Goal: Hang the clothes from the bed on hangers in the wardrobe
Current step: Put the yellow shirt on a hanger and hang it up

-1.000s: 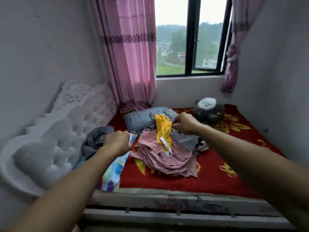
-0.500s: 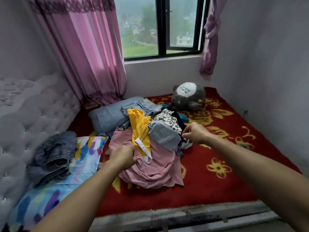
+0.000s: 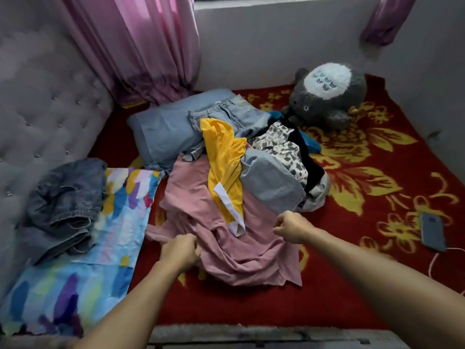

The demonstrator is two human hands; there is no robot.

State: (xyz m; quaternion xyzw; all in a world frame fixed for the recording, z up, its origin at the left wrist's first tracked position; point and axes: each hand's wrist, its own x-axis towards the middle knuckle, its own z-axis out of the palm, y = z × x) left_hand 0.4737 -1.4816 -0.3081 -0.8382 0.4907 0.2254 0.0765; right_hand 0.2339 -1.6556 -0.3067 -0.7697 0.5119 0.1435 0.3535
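Red flowered bedspread point(image 3: 357, 278) covers the bed from the tufted grey headboard point(image 3: 42, 117) on the left to the wall on the right. The heap of clothes sits about midway across it. Nearest the bed's near edge lies the crumpled pink cotton garment point(image 3: 241, 258), its long axis running from the blue-grey pillow point(image 3: 163, 132) down towards that edge. A yellow shirt with white trim point(image 3: 224, 159) is draped lengthwise over its upper half, with a folded pale grey garment point(image 3: 269, 182) just beside it on the right.

The left hand point(image 3: 180, 251) has its fingers curled round a bunch of the pink cloth at its near-left side. The right hand point(image 3: 292, 226) is at the garment's right margin with its fingers curled too, but I cannot tell whether they have caught any fabric. Both hands flank the pink garment, which lies between them and a little beyond. I'd judge a lift would drag the yellow shirt along unless it slides off.

Half a second ago the right hand was further in, by the speckled cloth point(image 3: 284, 149) near the grey plush toy point(image 3: 327, 96). It has since drawn back to the pink garment. The left hand has shifted slightly towards the near edge. The dark jeans point(image 3: 65, 202) on the multicoloured sheet point(image 3: 75, 280) lie as they did.
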